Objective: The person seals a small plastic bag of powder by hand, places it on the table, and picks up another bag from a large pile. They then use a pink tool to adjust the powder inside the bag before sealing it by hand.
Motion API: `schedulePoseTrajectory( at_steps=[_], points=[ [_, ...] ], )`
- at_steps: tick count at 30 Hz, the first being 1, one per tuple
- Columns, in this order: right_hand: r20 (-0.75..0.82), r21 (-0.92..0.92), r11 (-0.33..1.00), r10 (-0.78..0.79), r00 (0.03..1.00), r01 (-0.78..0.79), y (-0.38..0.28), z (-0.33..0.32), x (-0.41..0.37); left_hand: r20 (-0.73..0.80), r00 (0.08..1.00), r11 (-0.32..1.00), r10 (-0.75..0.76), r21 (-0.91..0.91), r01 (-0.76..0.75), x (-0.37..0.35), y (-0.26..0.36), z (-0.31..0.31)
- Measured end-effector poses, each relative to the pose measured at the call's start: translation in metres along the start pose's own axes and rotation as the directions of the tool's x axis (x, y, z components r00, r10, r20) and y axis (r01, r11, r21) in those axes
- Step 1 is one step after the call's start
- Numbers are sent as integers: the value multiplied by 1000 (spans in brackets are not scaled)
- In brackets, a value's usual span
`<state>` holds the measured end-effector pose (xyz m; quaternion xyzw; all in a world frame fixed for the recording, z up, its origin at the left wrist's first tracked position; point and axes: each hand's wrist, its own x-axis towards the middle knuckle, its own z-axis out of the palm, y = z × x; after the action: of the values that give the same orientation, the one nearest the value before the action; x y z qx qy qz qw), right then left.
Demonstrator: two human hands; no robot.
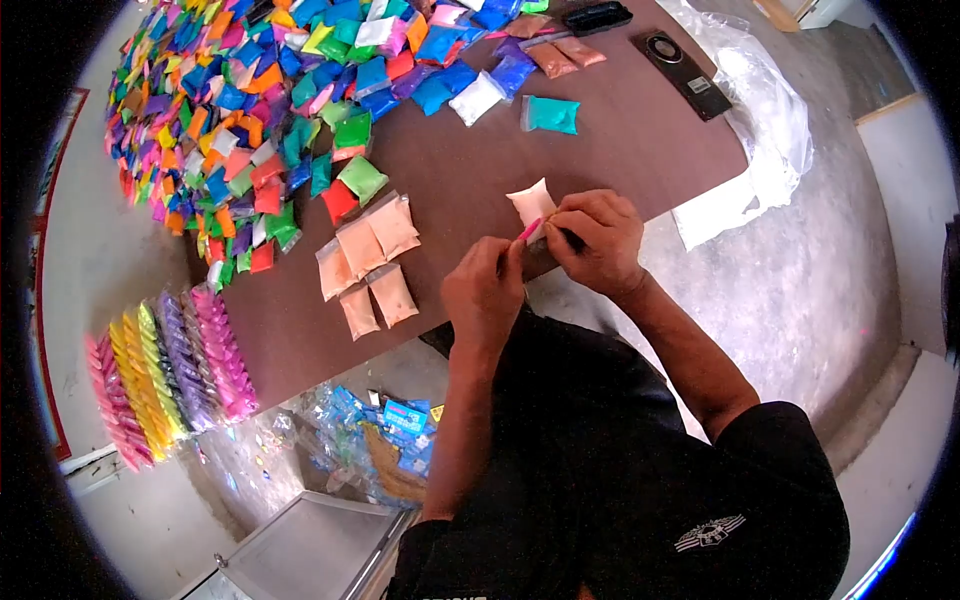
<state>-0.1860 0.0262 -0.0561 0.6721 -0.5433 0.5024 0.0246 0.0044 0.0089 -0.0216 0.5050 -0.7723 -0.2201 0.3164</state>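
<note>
Over the table's front edge, my left hand (484, 288) and my right hand (601, 240) are close together, fingertips pinched. Between them is a small narrow bright pink piece (531, 229), with something pale beside it that is too small to make out. The fingers of my left hand close on its lower end. The fingertips of my right hand are closed at its upper end; what they grip is partly hidden. Just beyond the fingers lies a peach packet (531, 201). Left of my hands, several peach packets (361, 245) lie grouped on the brown table (450, 165).
A large heap of coloured packets (250, 110) covers the far left. Rows of twisted coloured packets (175, 365) lie at the left corner. Also there are a teal packet (551, 115), a black device (682, 75), plastic sheeting (765, 110) and a litter pile (375, 440) below.
</note>
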Motion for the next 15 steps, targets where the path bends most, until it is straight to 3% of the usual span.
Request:
schedulePoseTrajectory(
  at_steps=[5, 10, 13, 15],
  points=[
    [-6, -25, 1000, -7, 1000, 7, -3, 1, 3, -11, 999, 996, -45, 78, 46, 3, -7, -4],
    [0, -13, 1000, 14, 1000, -14, -3, 1, 2, -87, 985, 989, -146, -27, 145, 0, -8, -5],
    [22, 15, 993, 113, 993, -113, -4, 1, 4, -125, 980, 984, -152, -112, 138, -3, -15, -5],
    [129, 130, 916, 364, 922, -380, -9, -6, 11, -149, 976, 978, -158, -162, 133, -5, -16, -5]
  ],
)
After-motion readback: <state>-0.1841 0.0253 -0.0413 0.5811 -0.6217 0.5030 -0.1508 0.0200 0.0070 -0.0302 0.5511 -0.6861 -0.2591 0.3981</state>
